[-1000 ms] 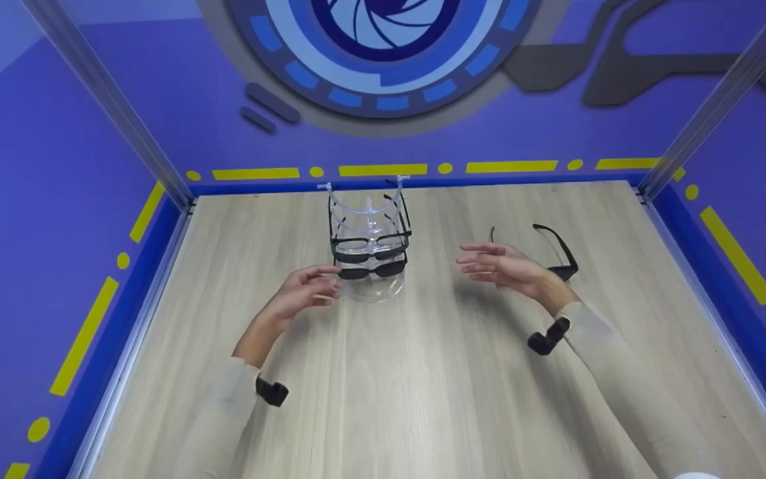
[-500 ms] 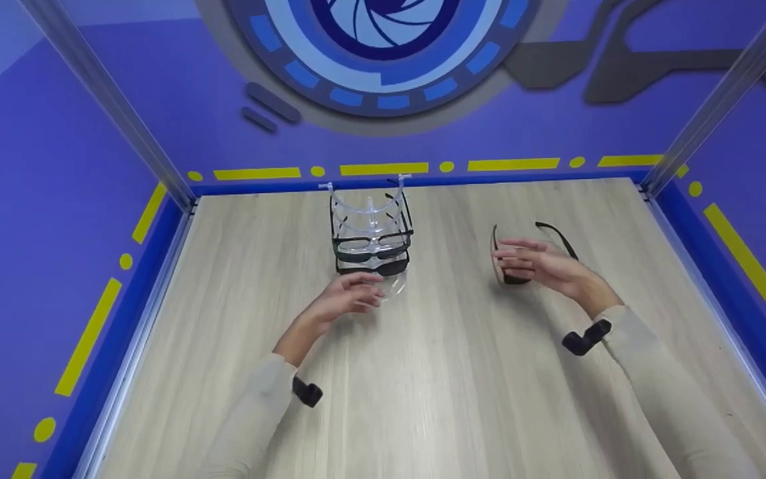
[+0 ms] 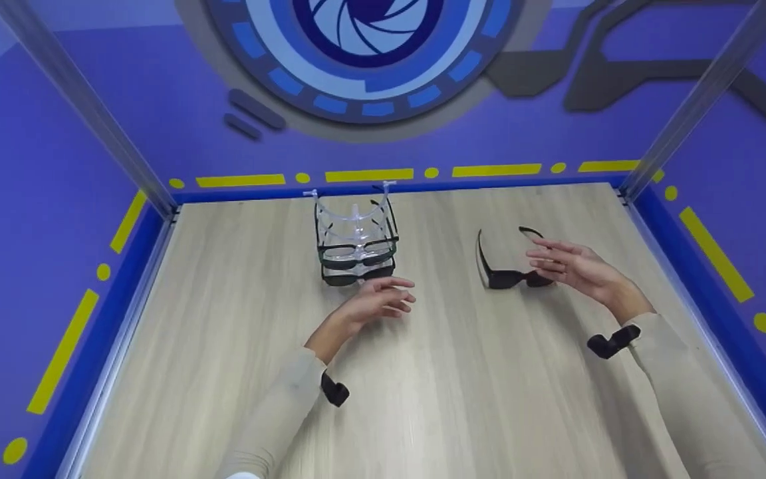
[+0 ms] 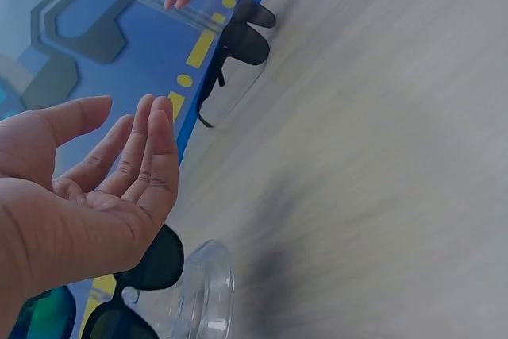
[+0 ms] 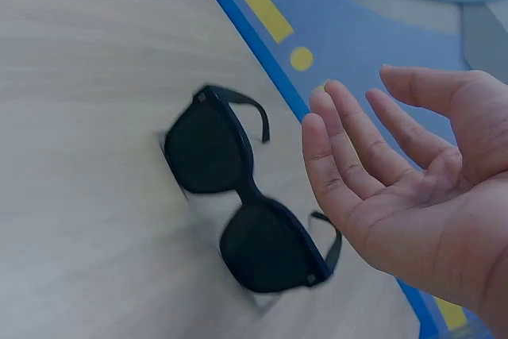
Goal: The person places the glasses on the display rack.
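A clear plastic display stand [image 3: 355,211] carries several pairs of glasses, stacked one above another; the lowest is a dark pair of sunglasses [image 3: 340,280]. In front of it hovers my left hand [image 3: 373,303], holding nothing, its fingers loosely extended and hiding the stand's base in the head view. That round clear base [image 4: 210,291] shows in the left wrist view. Another pair of black sunglasses [image 3: 504,279] sits on the table at the right with its arms unfolded. My right hand [image 3: 579,269] is held above its right lens, fingers relaxed and apart from it in the right wrist view.
The wood-grain table [image 3: 436,399] is bounded by a blue back wall [image 3: 463,133] with yellow marks. Side walls stand left and right, with metal posts [image 3: 695,113] at the corners. The stand is near the back edge.
My left hand has moved right across the front of the stand. My right hand has moved right, uncovering much of the sunglasses on the table. The head view has shifted slightly.
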Tool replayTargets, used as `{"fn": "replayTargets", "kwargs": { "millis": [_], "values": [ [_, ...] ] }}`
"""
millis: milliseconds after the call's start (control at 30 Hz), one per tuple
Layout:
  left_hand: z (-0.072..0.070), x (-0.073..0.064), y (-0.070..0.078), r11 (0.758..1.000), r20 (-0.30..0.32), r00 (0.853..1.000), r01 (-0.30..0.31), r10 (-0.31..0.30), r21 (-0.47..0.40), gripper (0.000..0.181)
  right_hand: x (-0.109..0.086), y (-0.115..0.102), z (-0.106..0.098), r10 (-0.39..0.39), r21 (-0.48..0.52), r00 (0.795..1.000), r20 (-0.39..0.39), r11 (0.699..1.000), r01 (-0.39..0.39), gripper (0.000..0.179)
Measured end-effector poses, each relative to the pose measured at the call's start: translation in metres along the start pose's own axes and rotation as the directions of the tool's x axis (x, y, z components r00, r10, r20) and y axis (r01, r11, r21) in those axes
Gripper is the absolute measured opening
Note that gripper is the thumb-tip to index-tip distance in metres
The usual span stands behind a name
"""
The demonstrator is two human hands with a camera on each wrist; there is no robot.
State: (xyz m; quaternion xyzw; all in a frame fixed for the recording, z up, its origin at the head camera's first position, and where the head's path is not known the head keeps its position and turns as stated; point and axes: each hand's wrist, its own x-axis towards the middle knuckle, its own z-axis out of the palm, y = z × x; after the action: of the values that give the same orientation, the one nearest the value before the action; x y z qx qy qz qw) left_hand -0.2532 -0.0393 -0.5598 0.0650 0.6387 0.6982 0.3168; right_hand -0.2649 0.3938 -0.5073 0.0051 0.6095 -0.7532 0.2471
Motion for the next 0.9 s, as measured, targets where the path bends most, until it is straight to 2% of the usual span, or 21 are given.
{"fn": "replayTargets", "kwargs": {
  "millis": [67, 133, 400, 567, 733, 900],
  "values": [
    [0.004, 0.003, -0.001, 1.0, 0.003, 1.0, 0.001, -0.001, -0.01, 0.038, -0.006, 0.0, -0.009, -0.002, 0.01, 1.0, -0.006, 1.0, 0.002, 0.03],
    [0.008, 0.007, -0.003, 1.0, 0.008, 1.0, 0.0, 0.0, -0.021, 0.039, -0.013, 0.0, -0.018, 0.002, 0.016, 1.0, -0.019, 1.0, -0.001, 0.028],
    [0.026, 0.03, -0.009, 0.998, -0.009, 1.0, 0.006, -0.007, -0.07, 0.044, -0.031, 0.005, -0.044, -0.08, 0.035, 0.996, -0.045, 0.996, 0.081, 0.033],
    [0.044, 0.047, -0.012, 0.994, -0.011, 1.0, 0.016, -0.017, -0.107, 0.043, -0.033, 0.012, -0.055, -0.091, 0.043, 0.994, -0.058, 0.995, 0.093, 0.033],
    [0.062, 0.064, -0.015, 0.991, -0.016, 1.0, 0.021, -0.023, -0.135, 0.044, -0.032, 0.019, -0.064, -0.069, 0.039, 0.993, -0.096, 0.997, 0.073, 0.03],
    [0.074, 0.082, -0.017, 0.985, -0.05, 0.998, 0.039, -0.048, -0.168, 0.045, -0.031, 0.027, -0.07, -0.05, 0.066, 0.995, -0.085, 0.996, 0.056, 0.034]
  ]
}}
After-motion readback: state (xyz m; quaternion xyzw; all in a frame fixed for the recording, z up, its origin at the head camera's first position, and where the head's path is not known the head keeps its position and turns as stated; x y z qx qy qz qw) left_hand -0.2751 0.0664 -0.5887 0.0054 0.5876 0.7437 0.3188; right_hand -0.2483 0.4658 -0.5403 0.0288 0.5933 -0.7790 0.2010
